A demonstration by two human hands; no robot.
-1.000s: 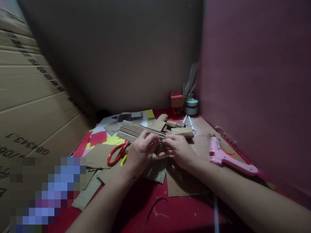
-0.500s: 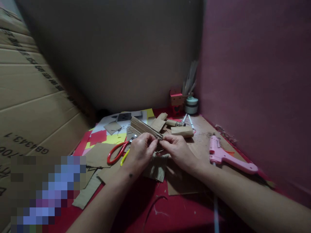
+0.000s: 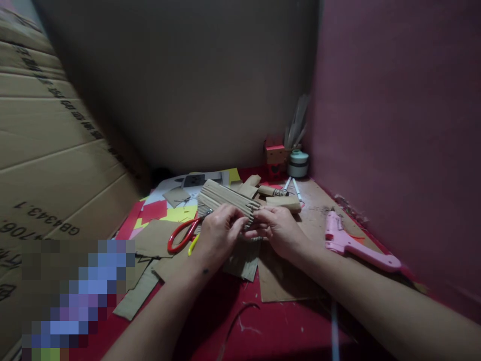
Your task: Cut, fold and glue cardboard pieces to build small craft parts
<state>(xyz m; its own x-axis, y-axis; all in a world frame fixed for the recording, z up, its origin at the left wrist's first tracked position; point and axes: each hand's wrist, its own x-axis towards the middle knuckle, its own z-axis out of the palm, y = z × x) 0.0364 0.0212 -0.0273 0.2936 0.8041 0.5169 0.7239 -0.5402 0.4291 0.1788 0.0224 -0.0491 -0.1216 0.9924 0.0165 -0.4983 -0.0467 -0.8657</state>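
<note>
Between my hands is a strip of ribbed corrugated cardboard point(image 3: 227, 195), tilted with its far end up to the left. My left hand point(image 3: 221, 228) is closed on its near edge. At the right end, the fingers of my right hand point(image 3: 276, 225) pinch its ragged edge. Red-handled scissors point(image 3: 180, 235) lie just left of my left hand, their blades partly hidden. Below my hands another corrugated piece point(image 3: 243, 263) rests over the red tabletop point(image 3: 210, 316).
To the right lies a pink glue gun point(image 3: 343, 238) on a brown board point(image 3: 315, 195). Cardboard scraps point(image 3: 158, 238), coloured paper point(image 3: 154, 211) and rolled cardboard pieces point(image 3: 283, 203) surround the hands. At the back stand a small red box figure point(image 3: 275, 160) and a teal jar point(image 3: 298, 164). A large carton point(image 3: 56, 150) borders the left.
The cardboard strip has turned so that more of its ribbed face shows. My right hand has shifted slightly at its end. The view has moved a little.
</note>
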